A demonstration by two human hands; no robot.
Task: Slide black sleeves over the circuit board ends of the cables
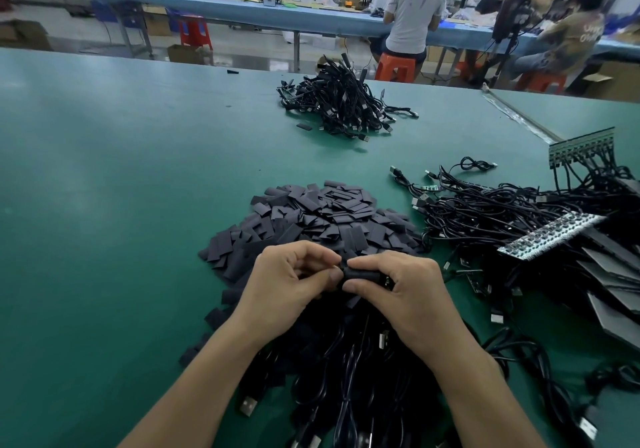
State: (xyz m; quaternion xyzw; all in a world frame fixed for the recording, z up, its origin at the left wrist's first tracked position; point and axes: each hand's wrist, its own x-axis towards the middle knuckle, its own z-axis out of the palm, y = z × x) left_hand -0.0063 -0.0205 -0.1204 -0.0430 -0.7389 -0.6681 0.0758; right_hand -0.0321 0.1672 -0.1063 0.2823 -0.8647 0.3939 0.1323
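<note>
Leftmost, a broad stretch of the green table (104,177) is seen bare, with a few stray black pieces near its far edge. Toward the centre, a heap of flat black sleeves (322,222) is spread on the mat, the pieces lying at every angle, and beyond it a far pile of cables (343,104) is gathered in a tangle. Just in front of the sleeve heap, the left hand (287,281) is held with thumb and forefinger pinched together at the left end of a single black sleeve (360,274). That sleeve is held just above the table between the two hands, its long axis running roughly left to right, nearly level, its left end pointing at the left hand. The right hand (398,288) is closed around the sleeve's right portion, thumb beneath and fingers curled over the top. At the right end of the sleeve, a small piece of circuit board (388,283) is seen protruding beside the right palm; how far the board is inside cannot be told. Beneath both forearms, a bundle of near cables (346,378) with metal plugs is piled. Further right, a loose mass of unsleeved cables (502,219) is strewn, with a strip of joined circuit boards (550,236) lying tilted on it, and another panel of boards (581,146) standing at the far right.
</note>
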